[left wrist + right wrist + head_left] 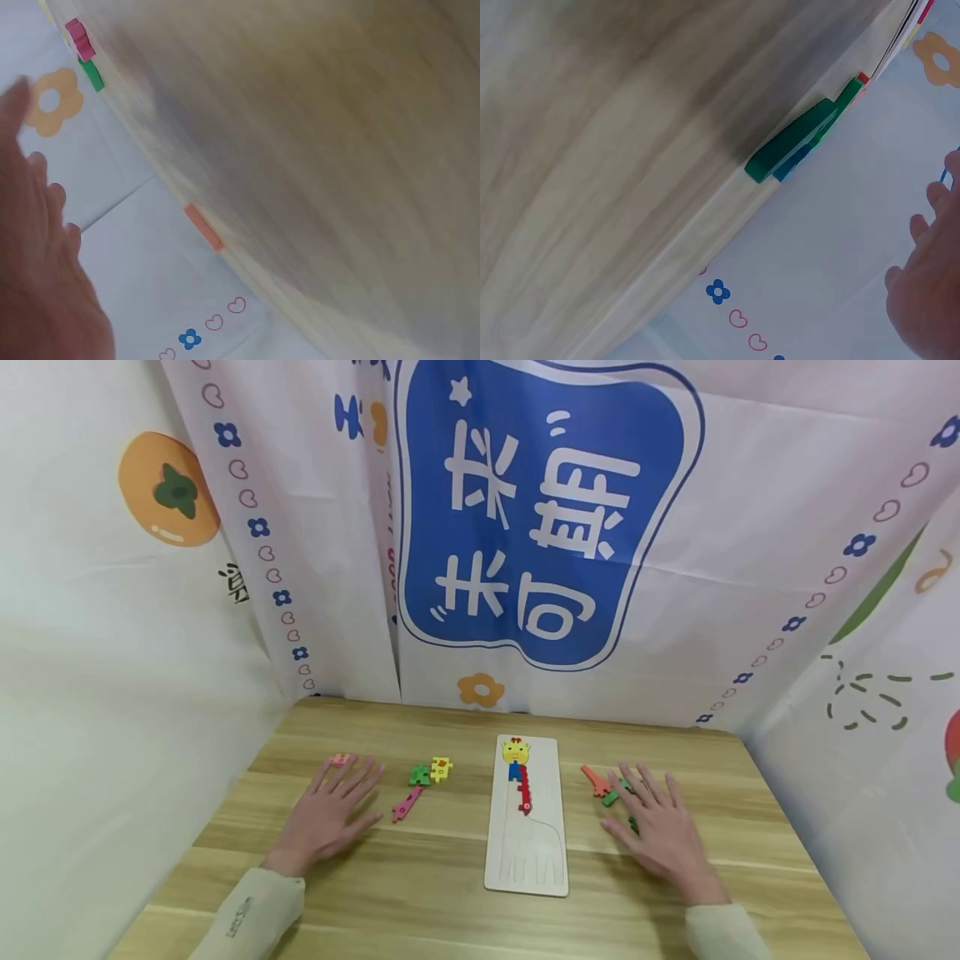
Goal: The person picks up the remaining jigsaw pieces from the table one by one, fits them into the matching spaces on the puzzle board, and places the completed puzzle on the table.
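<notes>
A pale giraffe puzzle board lies mid-table, with a yellow head piece, a blue piece and a red piece on its upper part. My left hand is spread, holding nothing, just below a pink piece. To its right lie a green piece, a yellow piece and a magenta piece. Fingers spread, my right hand partly hides several pieces, among them an orange-red piece and a dark green piece. In the right wrist view, a blue piece shows behind.
The wooden table meets a printed white curtain along its back edge. More white cloth hangs at the left and right sides.
</notes>
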### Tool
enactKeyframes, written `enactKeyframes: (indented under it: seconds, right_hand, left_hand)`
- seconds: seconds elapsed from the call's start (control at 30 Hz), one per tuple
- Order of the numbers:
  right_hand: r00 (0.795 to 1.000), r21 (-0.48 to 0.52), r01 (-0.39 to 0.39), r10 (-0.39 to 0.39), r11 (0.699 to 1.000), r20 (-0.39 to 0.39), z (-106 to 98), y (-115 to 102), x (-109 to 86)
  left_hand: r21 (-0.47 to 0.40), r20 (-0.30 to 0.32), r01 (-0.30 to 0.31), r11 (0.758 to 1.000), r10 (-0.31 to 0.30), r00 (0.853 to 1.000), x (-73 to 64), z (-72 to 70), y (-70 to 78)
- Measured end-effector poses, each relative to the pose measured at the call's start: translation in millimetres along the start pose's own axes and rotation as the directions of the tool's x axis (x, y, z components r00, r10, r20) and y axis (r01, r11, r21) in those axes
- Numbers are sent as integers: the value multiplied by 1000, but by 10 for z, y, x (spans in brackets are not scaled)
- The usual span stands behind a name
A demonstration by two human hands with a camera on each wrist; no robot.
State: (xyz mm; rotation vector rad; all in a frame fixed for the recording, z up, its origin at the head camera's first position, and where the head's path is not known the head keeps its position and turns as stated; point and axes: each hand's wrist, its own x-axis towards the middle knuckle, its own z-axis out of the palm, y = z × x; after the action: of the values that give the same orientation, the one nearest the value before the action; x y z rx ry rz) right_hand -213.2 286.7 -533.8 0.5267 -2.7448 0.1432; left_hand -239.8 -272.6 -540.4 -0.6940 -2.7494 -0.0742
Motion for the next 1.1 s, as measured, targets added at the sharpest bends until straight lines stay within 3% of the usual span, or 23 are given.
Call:
enactKeyframes:
  seconds: [0.27,0.53,0.67,0.9,1.03,1.1]
  right_hand:
    - [999,79,7,-10,997,42,30,-168,122]
    - [986,221,40,-74,974,148,116,-400,348]
    - [970,269,3,-68,963,235,161,-484,430]
    - [939,256,-68,-24,964,342,280,-542,558]
    - [923,232,-64,-31,971,384,320,-574,610]
    - [914,230,-60,-39,971,403,329,-591,624]
  left_hand:
    - [-93,-19,-24,995,23,1000,193,4,129]
    - [-207,92,60,977,-42,995,480,93,185]
    - [-258,135,87,962,-53,989,586,158,169]
    - [-316,213,129,940,-62,975,697,190,143]
    - [-334,221,150,931,-77,972,733,217,105]
    - [-345,197,167,924,-103,975,733,222,67]
